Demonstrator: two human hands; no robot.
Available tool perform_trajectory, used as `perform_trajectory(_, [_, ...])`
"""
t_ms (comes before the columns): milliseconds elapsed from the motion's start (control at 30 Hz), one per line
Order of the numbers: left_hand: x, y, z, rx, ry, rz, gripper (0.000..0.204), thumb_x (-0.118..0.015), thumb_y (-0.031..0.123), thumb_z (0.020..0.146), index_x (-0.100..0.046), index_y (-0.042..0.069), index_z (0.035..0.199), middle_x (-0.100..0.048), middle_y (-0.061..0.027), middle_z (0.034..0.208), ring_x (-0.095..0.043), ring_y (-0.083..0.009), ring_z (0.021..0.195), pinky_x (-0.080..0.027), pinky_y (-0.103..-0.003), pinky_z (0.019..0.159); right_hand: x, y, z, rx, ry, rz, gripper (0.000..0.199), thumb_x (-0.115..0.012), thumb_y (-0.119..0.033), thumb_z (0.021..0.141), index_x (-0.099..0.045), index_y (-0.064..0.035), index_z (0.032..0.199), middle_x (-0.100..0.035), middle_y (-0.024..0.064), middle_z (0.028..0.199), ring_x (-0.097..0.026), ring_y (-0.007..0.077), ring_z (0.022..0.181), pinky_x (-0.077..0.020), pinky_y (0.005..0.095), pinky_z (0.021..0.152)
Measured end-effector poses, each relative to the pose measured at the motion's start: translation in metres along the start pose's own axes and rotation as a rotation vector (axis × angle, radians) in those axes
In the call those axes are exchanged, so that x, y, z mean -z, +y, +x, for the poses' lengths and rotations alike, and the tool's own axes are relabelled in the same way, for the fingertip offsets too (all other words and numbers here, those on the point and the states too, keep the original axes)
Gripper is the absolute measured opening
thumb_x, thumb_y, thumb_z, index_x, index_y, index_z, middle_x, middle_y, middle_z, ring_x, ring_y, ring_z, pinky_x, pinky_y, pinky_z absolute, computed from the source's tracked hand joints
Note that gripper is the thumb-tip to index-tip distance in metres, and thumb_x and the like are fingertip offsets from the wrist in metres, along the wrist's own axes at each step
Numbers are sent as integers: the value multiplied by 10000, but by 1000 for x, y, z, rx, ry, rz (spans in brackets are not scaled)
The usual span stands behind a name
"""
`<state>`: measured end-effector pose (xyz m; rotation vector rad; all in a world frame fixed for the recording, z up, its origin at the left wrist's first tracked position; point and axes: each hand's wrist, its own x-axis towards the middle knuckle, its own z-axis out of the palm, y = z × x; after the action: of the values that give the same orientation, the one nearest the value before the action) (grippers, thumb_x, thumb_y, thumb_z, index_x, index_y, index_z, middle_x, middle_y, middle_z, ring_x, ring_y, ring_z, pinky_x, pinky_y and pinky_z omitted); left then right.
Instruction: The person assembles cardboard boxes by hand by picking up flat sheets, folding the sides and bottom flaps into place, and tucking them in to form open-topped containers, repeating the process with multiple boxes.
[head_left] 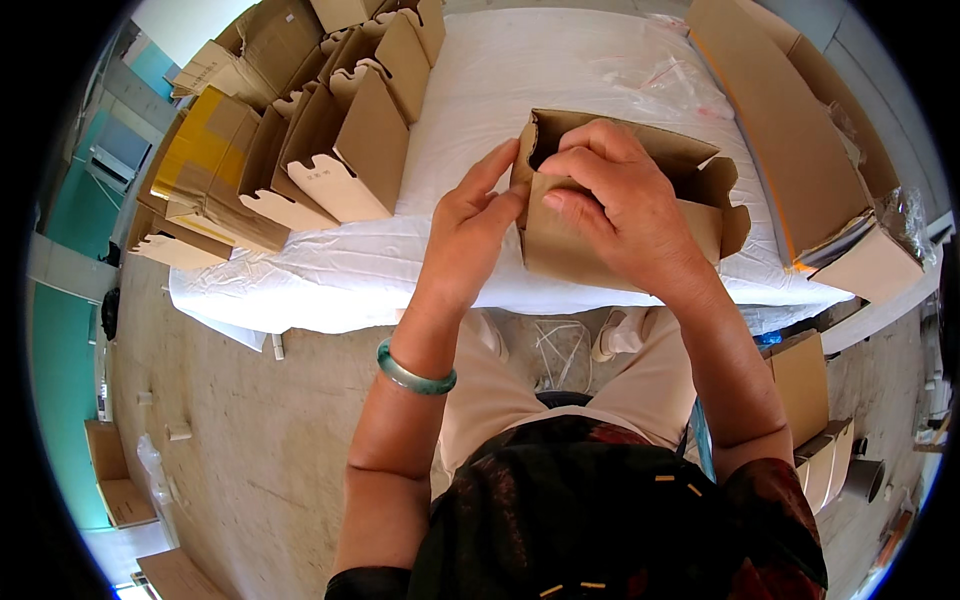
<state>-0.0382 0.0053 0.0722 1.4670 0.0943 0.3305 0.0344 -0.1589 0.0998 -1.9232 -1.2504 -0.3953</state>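
Observation:
A small brown cardboard box (570, 245) with its top open stands near the front edge of the white-covered table. My left hand (478, 222) is closed on its left end, the thumb and fingers pressing at the corner. Over the near wall's rim hooks my right hand (632, 200), its fingers curled in at the opening and its thumb outside. Notched flaps stick up at the box's right end. The right hand hides part of the inside. A green bangle (415, 370) circles my left wrist.
Several open cardboard boxes (365, 140) stand in rows at the table's left, one with yellow tape (205, 145). A long cardboard carton (765, 130) lies along the right side. Clear plastic bags (675, 88) rest on the white cloth (480, 75). Other cartons (800, 385) sit below right.

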Motion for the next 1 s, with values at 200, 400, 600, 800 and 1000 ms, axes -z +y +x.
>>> perform_trajectory(200, [4, -14, 17, 82, 41, -188, 491, -600, 237, 994, -484, 11, 1414, -560, -91, 1349, -524, -153, 1218, -402, -298, 1044, -1, 3, 1, -41, -35, 15, 176, -660, -129, 834, -596, -68, 986, -567, 97, 1009, -567, 319, 980, -477, 425, 816])
perform_trajectory(400, [5, -24, 25, 84, -32, -393, 529, -646, 187, 959, -463, 17, 1425, -507, -114, 1400, -480, -184, 1280, -376, -328, 1079, -2, 3, 1, -84, -45, -9, 160, -668, -131, 839, -605, -64, 970, -575, 96, 1133, -544, 327, 1081, -442, 444, 928])
perform_trajectory(600, [-1, -18, 24, -25, -58, -192, 532, -656, 158, 950, -458, 16, 1423, -550, -102, 1345, -509, -183, 1237, -416, -323, 1037, -4, 0, -1, -48, 41, -50, 136, -680, -120, 834, -609, -44, 921, -540, 130, 1280, -527, 348, 1140, -425, 438, 982])
perform_trajectory(800, [-1, -14, 26, -70, -42, -118, 547, -683, 166, 934, -466, 21, 1415, -569, -115, 1305, -530, -186, 1204, -444, -331, 1007, -4, 1, -1, -157, 19, 52, 146, -687, -130, 830, -608, -29, 900, -555, 142, 1214, -550, 350, 1091, -461, 434, 896])
perform_trajectory(1000, [15, 0, 35, -52, -146, 44, 530, -707, 127, 911, -498, 38, 1390, -546, -86, 1315, -539, -190, 1188, -439, -327, 1013, -4, -3, -3, -129, 80, -34, 169, -712, -122, 805, -597, -30, 887, -557, 142, 1064, -564, 336, 989, -474, 423, 825])
